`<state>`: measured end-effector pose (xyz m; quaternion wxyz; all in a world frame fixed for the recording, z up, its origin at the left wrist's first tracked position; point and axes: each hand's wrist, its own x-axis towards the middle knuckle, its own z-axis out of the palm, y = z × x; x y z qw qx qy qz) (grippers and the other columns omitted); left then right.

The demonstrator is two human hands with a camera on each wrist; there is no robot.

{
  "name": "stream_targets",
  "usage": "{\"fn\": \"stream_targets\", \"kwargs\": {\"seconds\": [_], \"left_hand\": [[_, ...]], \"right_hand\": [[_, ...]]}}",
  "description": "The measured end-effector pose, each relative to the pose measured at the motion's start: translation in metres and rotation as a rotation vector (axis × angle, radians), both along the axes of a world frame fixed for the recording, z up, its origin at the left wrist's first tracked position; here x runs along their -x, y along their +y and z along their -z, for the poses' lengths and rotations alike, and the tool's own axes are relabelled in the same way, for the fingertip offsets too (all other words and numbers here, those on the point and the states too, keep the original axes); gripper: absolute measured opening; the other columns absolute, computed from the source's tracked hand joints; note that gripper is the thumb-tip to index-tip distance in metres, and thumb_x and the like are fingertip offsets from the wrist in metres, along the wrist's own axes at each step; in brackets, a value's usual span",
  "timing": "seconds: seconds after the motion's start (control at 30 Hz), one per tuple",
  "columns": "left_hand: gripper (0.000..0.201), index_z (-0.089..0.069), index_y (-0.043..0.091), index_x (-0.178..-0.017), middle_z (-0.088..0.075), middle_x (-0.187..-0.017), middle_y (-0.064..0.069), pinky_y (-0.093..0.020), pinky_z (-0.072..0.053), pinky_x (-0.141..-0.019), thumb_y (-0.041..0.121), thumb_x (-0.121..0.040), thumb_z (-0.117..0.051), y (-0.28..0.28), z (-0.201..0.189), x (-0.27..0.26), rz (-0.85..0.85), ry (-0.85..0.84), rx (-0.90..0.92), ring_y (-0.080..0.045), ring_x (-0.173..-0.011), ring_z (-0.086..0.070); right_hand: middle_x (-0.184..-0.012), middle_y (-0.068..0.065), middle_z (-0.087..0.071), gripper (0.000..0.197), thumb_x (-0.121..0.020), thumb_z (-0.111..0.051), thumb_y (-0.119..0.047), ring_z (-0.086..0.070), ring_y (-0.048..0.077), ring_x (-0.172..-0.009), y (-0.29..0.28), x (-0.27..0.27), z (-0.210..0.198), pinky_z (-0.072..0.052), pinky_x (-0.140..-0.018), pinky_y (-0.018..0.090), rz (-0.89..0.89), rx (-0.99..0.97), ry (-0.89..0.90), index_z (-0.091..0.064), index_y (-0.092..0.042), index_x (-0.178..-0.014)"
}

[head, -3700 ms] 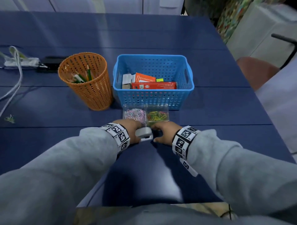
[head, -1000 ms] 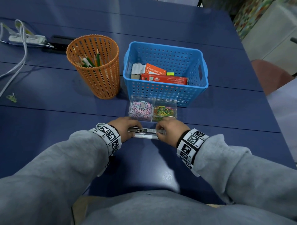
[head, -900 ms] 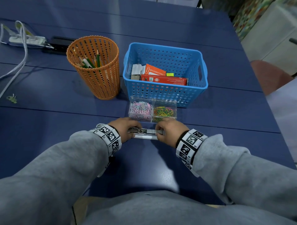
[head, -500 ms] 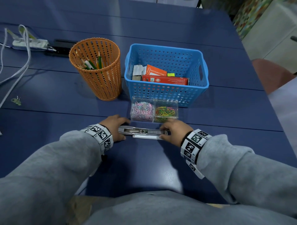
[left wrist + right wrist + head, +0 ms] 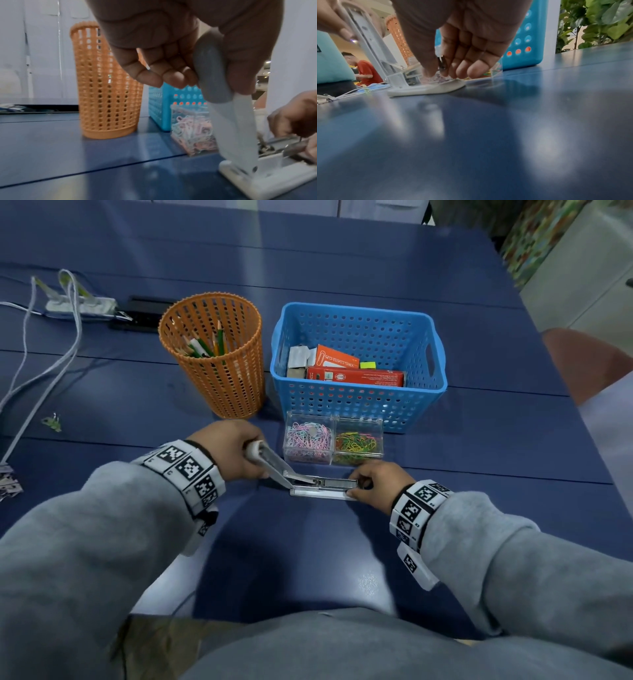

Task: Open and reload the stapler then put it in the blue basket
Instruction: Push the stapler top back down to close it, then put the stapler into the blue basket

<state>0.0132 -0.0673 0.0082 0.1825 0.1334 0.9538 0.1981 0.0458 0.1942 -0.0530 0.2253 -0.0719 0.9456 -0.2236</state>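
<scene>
A white-and-grey stapler lies on the blue table, its base flat and its metal magazine showing. My left hand grips the stapler's top arm and holds it raised and slanted up to the left. My right hand pinches the front end of the magazine and base. The blue basket stands just beyond, with boxes inside.
A clear two-part box of paper clips sits between the stapler and the basket. An orange mesh pencil cup stands to the basket's left. Cables and a power strip lie at the far left. A chair is at the right.
The stapler was folded out flat between both hands. My left hand has since lifted the top arm up and back toward the hinge, while my right hand stayed on the front end.
</scene>
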Motion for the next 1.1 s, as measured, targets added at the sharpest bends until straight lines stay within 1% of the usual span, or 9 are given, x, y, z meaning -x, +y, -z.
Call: {"fn": "stream_targets", "kwargs": {"seconds": [0.1,0.27,0.33,0.43,0.57,0.7,0.8,0.9,1.1], "left_hand": [[0.027,-0.063,0.016,-0.084,-0.055,-0.082,0.000,-0.032,-0.045,-0.075,0.020,-0.063,-0.079,0.023,-0.004,0.000,0.024,0.018,-0.095,-0.020,-0.080,-0.053],[0.032,-0.054,0.028,-0.090,-0.056,-0.089,0.005,-0.035,-0.048,-0.086,0.027,-0.068,-0.076,0.058,0.010,-0.002,0.043,-0.145,-0.188,-0.020,-0.089,-0.058],[0.032,-0.051,0.029,-0.094,-0.058,-0.094,0.005,-0.034,-0.047,-0.087,0.031,-0.072,-0.073,0.072,0.017,-0.005,0.077,-0.178,-0.164,-0.020,-0.091,-0.057],[0.037,-0.052,0.022,-0.105,-0.062,-0.103,-0.002,-0.034,-0.047,-0.087,0.030,-0.074,-0.070,0.086,0.029,-0.009,0.103,-0.195,-0.134,-0.022,-0.095,-0.057],[0.036,-0.050,0.018,-0.106,-0.064,-0.110,-0.009,-0.037,-0.047,-0.090,0.029,-0.076,-0.067,0.098,0.041,-0.011,0.154,-0.187,-0.044,-0.029,-0.102,-0.057],[0.030,-0.050,0.018,-0.105,-0.063,-0.110,-0.012,-0.037,-0.046,-0.088,0.020,-0.077,-0.063,0.103,0.049,-0.013,0.178,-0.150,0.022,-0.031,-0.103,-0.057],[0.039,-0.049,0.020,-0.110,-0.061,-0.116,-0.011,-0.043,-0.048,-0.093,0.016,-0.074,-0.063,0.102,0.053,-0.009,0.199,-0.171,0.114,-0.032,-0.108,-0.055],[0.056,-0.044,0.017,-0.122,-0.052,-0.128,-0.012,-0.048,-0.044,-0.100,0.018,-0.072,-0.069,0.102,0.057,-0.008,0.251,-0.189,0.240,-0.034,-0.118,-0.047],[0.053,-0.046,0.016,-0.121,-0.050,-0.131,-0.010,-0.050,-0.043,-0.101,0.023,-0.074,-0.069,0.102,0.058,-0.006,0.265,-0.175,0.293,-0.034,-0.121,-0.043]], "right_hand": [[-0.089,-0.003,-0.053,0.031,-0.079,-0.067,-0.033,-0.050,0.014,-0.083,-0.001,-0.001,0.004,-0.041,-0.076,0.024,0.028,0.018,0.006,-0.065,-0.015,-0.104],[-0.102,0.008,-0.059,0.038,-0.078,-0.067,-0.034,-0.052,0.020,-0.088,-0.001,-0.002,0.007,-0.041,-0.078,0.027,0.074,0.019,-0.028,-0.062,-0.011,-0.109],[-0.104,0.009,-0.058,0.040,-0.077,-0.068,-0.034,-0.055,0.025,-0.095,-0.001,-0.002,0.008,-0.041,-0.079,0.027,0.088,0.029,-0.039,-0.061,-0.011,-0.109],[-0.110,0.009,-0.058,0.043,-0.075,-0.070,-0.030,-0.055,0.027,-0.103,-0.001,-0.002,0.010,-0.043,-0.084,0.029,0.118,0.068,-0.053,-0.060,-0.012,-0.112],[-0.119,0.013,-0.057,0.043,-0.075,-0.071,-0.024,-0.054,0.029,-0.108,0.000,-0.002,0.012,-0.043,-0.092,0.033,0.128,0.115,-0.062,-0.059,-0.014,-0.115],[-0.115,0.014,-0.055,0.040,-0.073,-0.072,-0.022,-0.054,0.029,-0.105,0.004,-0.005,0.013,-0.042,-0.088,0.031,0.129,0.117,-0.050,-0.059,-0.012,-0.110],[-0.112,0.012,-0.059,0.042,-0.068,-0.076,-0.019,-0.058,0.026,-0.096,0.009,-0.008,0.016,-0.048,-0.089,0.033,0.189,0.180,-0.065,-0.060,-0.014,-0.107],[-0.102,0.004,-0.052,0.046,-0.067,-0.078,-0.027,-0.053,0.017,-0.086,0.013,-0.009,0.017,-0.041,-0.078,0.024,0.204,0.188,-0.099,-0.060,-0.016,-0.107],[-0.108,0.007,-0.052,0.045,-0.077,-0.064,-0.047,-0.053,0.018,-0.092,0.012,-0.010,0.015,-0.042,-0.080,0.028,0.208,0.200,-0.130,-0.058,-0.013,-0.107]]}}
